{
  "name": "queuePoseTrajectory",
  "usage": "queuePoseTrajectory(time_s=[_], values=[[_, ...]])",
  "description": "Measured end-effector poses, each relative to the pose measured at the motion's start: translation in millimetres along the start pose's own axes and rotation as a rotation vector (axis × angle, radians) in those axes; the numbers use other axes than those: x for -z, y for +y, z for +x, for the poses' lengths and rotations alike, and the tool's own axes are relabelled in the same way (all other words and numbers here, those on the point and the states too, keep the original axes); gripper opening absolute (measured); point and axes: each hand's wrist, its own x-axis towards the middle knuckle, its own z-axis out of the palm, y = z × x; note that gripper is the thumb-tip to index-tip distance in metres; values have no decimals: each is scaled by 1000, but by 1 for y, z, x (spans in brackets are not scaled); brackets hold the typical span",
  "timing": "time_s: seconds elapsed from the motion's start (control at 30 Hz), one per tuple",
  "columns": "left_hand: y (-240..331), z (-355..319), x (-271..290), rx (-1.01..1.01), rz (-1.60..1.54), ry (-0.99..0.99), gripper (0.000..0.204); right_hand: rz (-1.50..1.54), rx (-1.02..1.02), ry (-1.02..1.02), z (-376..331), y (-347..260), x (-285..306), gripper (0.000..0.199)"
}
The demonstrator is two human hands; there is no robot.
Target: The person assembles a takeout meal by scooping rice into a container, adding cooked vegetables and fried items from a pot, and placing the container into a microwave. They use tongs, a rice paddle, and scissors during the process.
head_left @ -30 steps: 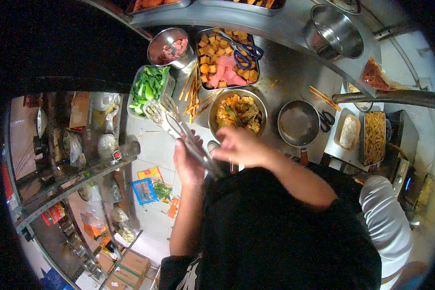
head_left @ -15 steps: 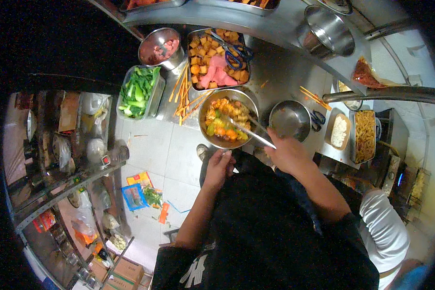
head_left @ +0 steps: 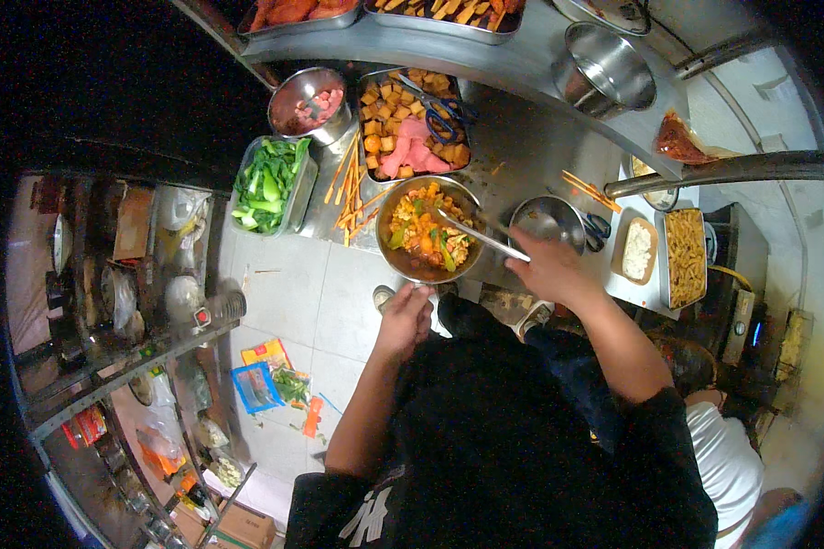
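A round metal bowl (head_left: pixel 386 259) of mixed food, with noodle-like pieces, orange chunks and green leaves, sits at the counter's near edge. My left hand (head_left: pixel 406 322) is closed on its near rim. My right hand (head_left: pixel 557 270) grips a long metal utensil (head_left: pixel 485 240), its tip down in the food. Beside that utensil runs a second, darker strip, blurred by motion, so its kind is unclear. Partly behind my right hand stands another metal bowl (head_left: pixel 547 220), with black-handled scissors (head_left: pixel 597 231) at its right.
Beyond the bowl lie a tray of brown cubes (head_left: pixel 389 112) and pink slices, scissors (head_left: pixel 441 119), skewers (head_left: pixel 346 192) and a box of greens (head_left: pixel 270 188). A metal rail (head_left: pixel 732 176) crosses at right, above noodle trays (head_left: pixel 685 256). A person in white (head_left: pixel 723 462) is close at my right.
The food in the bowl has been turned over and lies differently. My right hand has shifted slightly right and up with the utensil. My left hand stays at the rim.
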Motion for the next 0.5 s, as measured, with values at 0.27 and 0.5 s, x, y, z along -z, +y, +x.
queuePoseTrajectory(time_s=[0.27,0.5], values=[[20,-5,9,9,126,0,34,29,50,25,-26,1,34,60],[17,13,17,139,299,190,49,208,212,93,22,0,-54,77]])
